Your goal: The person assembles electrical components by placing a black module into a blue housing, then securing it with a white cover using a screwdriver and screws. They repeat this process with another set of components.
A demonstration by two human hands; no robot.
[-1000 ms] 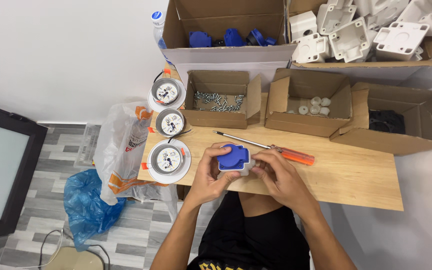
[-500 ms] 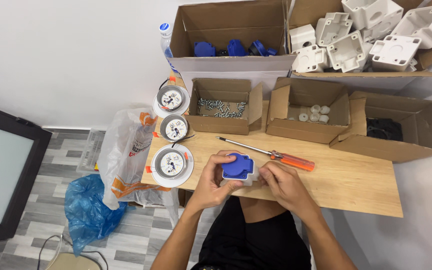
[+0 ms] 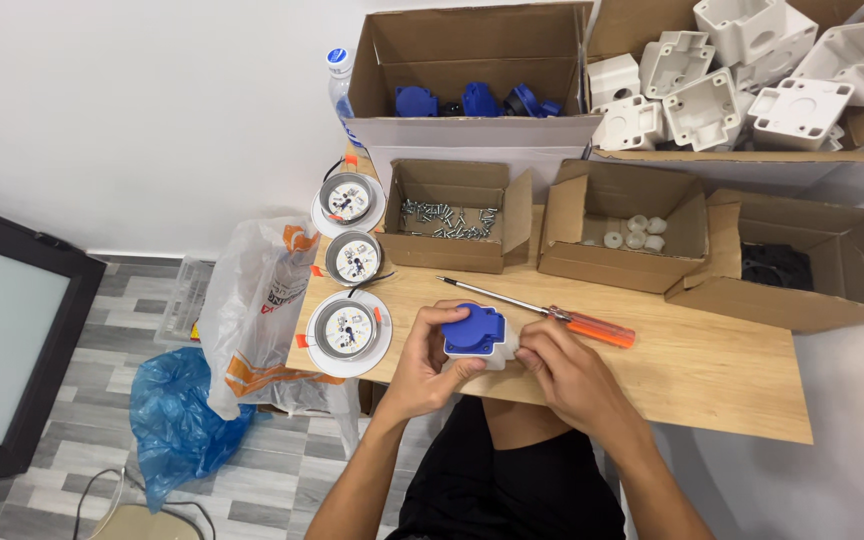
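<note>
Both hands hold one small part over the near edge of the wooden table [image 3: 712,385]: a white housing with a blue hinged lid [image 3: 474,331]. My left hand [image 3: 424,362] wraps its left side, thumb on the blue lid. My right hand [image 3: 560,371] grips its right side with the fingertips. An orange-handled screwdriver [image 3: 564,319] lies on the table just behind the hands, tip pointing left.
Three round white lamp fittings [image 3: 348,328] line the table's left edge. Behind are open cardboard boxes of screws [image 3: 446,219], small white pieces [image 3: 632,232], black parts [image 3: 778,268], blue lids [image 3: 472,100] and white housings [image 3: 722,85]. Plastic bags [image 3: 252,310] hang at the left.
The hands and the blue-lidded part stay in the same spot on the table; only the head camera has shifted slightly.
</note>
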